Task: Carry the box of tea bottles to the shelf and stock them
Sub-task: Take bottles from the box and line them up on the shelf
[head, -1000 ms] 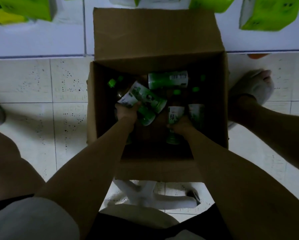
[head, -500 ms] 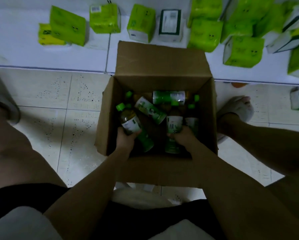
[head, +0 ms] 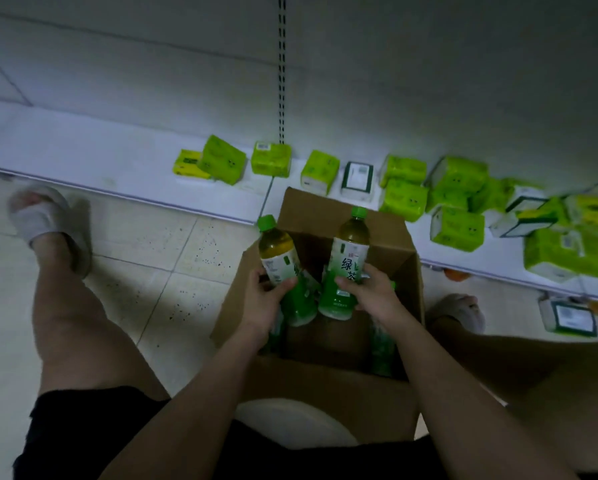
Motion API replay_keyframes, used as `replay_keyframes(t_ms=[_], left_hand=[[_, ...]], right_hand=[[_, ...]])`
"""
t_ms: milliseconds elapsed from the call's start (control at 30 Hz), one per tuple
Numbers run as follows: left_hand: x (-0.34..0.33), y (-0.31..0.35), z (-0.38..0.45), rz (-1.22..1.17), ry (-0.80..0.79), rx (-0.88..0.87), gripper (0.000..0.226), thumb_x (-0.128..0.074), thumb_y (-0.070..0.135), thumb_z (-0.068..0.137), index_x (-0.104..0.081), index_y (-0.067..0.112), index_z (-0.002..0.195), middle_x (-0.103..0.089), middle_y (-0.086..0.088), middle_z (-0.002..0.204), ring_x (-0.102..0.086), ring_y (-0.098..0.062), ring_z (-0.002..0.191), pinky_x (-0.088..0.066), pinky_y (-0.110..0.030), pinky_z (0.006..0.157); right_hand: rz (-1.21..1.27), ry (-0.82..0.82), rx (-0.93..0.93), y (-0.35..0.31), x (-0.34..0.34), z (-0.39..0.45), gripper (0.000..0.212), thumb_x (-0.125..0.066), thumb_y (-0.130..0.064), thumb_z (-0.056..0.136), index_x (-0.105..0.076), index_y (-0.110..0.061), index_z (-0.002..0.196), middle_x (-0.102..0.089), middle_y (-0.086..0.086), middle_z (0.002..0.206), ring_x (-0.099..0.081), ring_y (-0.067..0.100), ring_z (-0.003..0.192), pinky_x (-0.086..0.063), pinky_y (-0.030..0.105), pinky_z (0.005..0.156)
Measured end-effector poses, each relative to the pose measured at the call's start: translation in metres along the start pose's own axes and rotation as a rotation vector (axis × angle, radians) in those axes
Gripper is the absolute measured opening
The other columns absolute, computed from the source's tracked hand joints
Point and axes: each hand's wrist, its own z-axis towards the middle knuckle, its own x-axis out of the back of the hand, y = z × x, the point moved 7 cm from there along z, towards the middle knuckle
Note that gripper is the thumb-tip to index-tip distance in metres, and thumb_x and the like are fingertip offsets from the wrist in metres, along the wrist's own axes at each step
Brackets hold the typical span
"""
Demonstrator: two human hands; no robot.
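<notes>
Cardboard, brown and open-topped, the box (head: 328, 382) sits on the pale tiled floor (head: 145, 265) between my legs, against the low white shelf (head: 82, 157). My left hand (head: 262, 303) is wrapped around a green-capped tea bottle with a white and green label (head: 280, 268), and my right hand (head: 373, 292) grips a second green-capped tea bottle (head: 346, 268). Half a second ago both bottles were down inside the box among the others; now they are lifted above its rim, necks tilted toward the shelf. More bottles (head: 382, 348) remain in the box. My view has swung up, showing the bright green tissue packs (head: 405, 199) scattered on the shelf.
</notes>
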Motion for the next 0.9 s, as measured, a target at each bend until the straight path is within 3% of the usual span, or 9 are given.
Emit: replay_keyframes(t_ms=[100,200,367,500,633,700,800,900], left_hand=[[-0.002,0.029,-0.010,-0.083,-0.021,-0.060,0.048,-0.074,0.019,0.081,-0.048,0.017,0.121,-0.062,-0.007,0.122,-0.062,-0.024,0.111,-0.053,-0.047,0.095],[0.000,0.062,-0.016,-0.097,-0.008,-0.138,0.048,-0.077,0.022,0.078,-0.049,0.018,0.117,-0.065,-0.006,0.116,-0.065,-0.024,0.106,-0.055,-0.047,0.091],[-0.006,0.157,-0.025,-0.130,-0.097,-0.344,0.033,-0.073,0.009,0.081,-0.052,0.020,0.103,-0.067,-0.014,0.108,-0.069,-0.025,0.096,-0.059,-0.034,0.075],[-0.013,0.260,-0.044,-0.155,-0.184,-0.548,0.032,-0.068,0.000,0.083,-0.051,0.015,0.106,-0.070,-0.013,0.102,-0.070,-0.018,0.088,-0.059,-0.025,0.073],[-0.013,0.350,-0.060,-0.148,-0.246,-0.711,0.029,-0.065,0.002,0.085,-0.052,0.021,0.103,-0.072,-0.004,0.096,-0.071,-0.012,0.085,-0.059,-0.025,0.076],[-0.013,0.392,-0.064,-0.128,-0.250,-0.766,0.027,-0.065,0.004,0.086,-0.052,0.019,0.105,-0.072,-0.005,0.097,-0.070,-0.013,0.086,-0.057,-0.025,0.073],[-0.013,0.449,-0.069,-0.091,-0.255,-0.833,0.034,-0.066,0.011,0.087,-0.050,0.015,0.116,-0.070,-0.011,0.110,-0.069,-0.020,0.100,-0.056,-0.034,0.083],[-0.019,0.491,-0.073,-0.085,-0.280,-0.883,0.039,-0.066,0.012,0.087,-0.046,0.015,0.121,-0.069,-0.003,0.112,-0.068,-0.014,0.102,-0.056,-0.028,0.080]], right_hand=[[0.036,0.005,0.131,-0.043,-0.002,-0.014,0.037,-0.075,-0.011,0.081,-0.061,-0.018,0.115,-0.069,0.004,0.118,-0.066,0.020,0.106,-0.053,0.045,0.095],[0.023,0.002,0.236,-0.084,0.001,-0.032,0.045,-0.074,-0.007,0.081,-0.059,-0.012,0.122,-0.069,0.006,0.117,-0.067,0.019,0.105,-0.057,0.036,0.089],[-0.030,0.008,0.440,-0.169,0.015,-0.063,0.043,-0.076,0.001,0.076,-0.061,-0.030,0.101,-0.072,-0.004,0.100,-0.071,0.003,0.087,-0.058,0.021,0.078],[-0.010,0.009,0.596,-0.250,0.029,-0.093,0.049,-0.075,0.003,0.074,-0.060,-0.023,0.112,-0.072,-0.006,0.100,-0.071,0.004,0.090,-0.058,0.022,0.082],[0.011,0.088,0.760,-0.329,0.045,-0.127,0.049,-0.074,0.002,0.077,-0.055,-0.023,0.115,-0.065,-0.017,0.096,-0.063,-0.019,0.076,-0.051,0.005,0.070],[0.025,0.124,0.837,-0.363,0.055,-0.140,0.049,-0.072,0.000,0.080,-0.055,-0.020,0.121,-0.064,-0.018,0.094,-0.062,-0.021,0.072,-0.050,0.003,0.064],[0.033,0.193,0.909,-0.407,0.071,-0.149,0.062,-0.074,-0.010,0.080,-0.049,-0.014,0.137,-0.065,-0.007,0.111,-0.064,-0.006,0.092,-0.054,0.016,0.082],[-0.008,0.267,0.938,-0.437,0.087,-0.148,0.074,-0.077,-0.018,0.079,-0.041,-0.014,0.144,-0.057,-0.001,0.134,-0.053,0.013,0.121,-0.046,0.032,0.101]])
